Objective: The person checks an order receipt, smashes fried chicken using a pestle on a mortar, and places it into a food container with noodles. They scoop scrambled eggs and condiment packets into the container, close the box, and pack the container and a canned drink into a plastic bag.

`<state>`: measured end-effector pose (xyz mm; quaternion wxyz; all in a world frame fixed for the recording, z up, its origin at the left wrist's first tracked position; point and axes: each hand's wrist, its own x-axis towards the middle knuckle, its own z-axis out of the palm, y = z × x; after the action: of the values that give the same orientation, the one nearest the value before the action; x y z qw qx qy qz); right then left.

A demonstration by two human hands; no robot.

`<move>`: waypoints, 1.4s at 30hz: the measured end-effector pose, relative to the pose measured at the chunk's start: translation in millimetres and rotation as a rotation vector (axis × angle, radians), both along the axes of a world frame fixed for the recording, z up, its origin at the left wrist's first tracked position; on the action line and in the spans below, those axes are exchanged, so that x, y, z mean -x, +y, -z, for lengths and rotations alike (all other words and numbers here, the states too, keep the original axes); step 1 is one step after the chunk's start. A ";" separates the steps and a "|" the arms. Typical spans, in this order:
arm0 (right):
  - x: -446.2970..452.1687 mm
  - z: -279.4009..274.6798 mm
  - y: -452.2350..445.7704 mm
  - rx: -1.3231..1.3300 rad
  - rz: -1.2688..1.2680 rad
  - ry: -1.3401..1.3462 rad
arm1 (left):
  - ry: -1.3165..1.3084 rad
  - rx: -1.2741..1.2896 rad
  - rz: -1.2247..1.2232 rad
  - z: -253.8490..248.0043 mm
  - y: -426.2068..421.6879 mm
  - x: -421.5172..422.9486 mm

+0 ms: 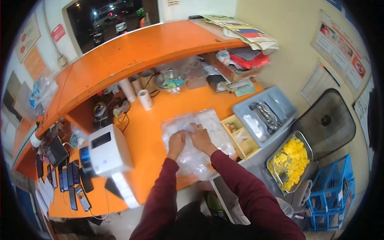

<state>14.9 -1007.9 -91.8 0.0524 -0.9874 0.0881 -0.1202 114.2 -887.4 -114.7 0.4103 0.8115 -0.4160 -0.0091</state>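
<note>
A stack of clear plastic bags (190, 164) lies on the orange counter in front of me, creased and shiny. My left hand (177, 144) is over its left part, fingers curled in and pinching the plastic near the upper middle. Close beside it, my right hand (201, 139) bends its fingers down onto the same plastic, its fingertips partly hidden. Just right of the bags stands a cream divided box (249, 150) with small packets.
On the left are a white label printer (110, 150) and several phones (82, 198). Paper rolls (145, 100) stand under the raised orange shelf (140, 44). To the right are a grey cutlery tray (286, 102), a metal tray (306, 146) of yellow food and blue racks (332, 192).
</note>
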 end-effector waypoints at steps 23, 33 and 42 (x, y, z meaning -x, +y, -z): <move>69.8 -73.0 -24.2 -1.209 -0.059 -0.348 | -0.019 0.105 0.216 35.1 -19.3 22.4; 168.5 -239.4 -33.0 -0.576 0.017 -0.367 | 0.837 0.775 0.530 -72.3 -21.9 17.4; 259.0 -273.2 -36.9 -0.368 0.429 -0.639 | 1.037 0.117 0.970 -152.3 -32.1 178.1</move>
<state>-244.1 -1044.8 181.4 0.2264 -0.8339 0.2911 -0.4106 -63.9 -919.6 37.7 0.5480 0.4027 -0.4812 -0.5531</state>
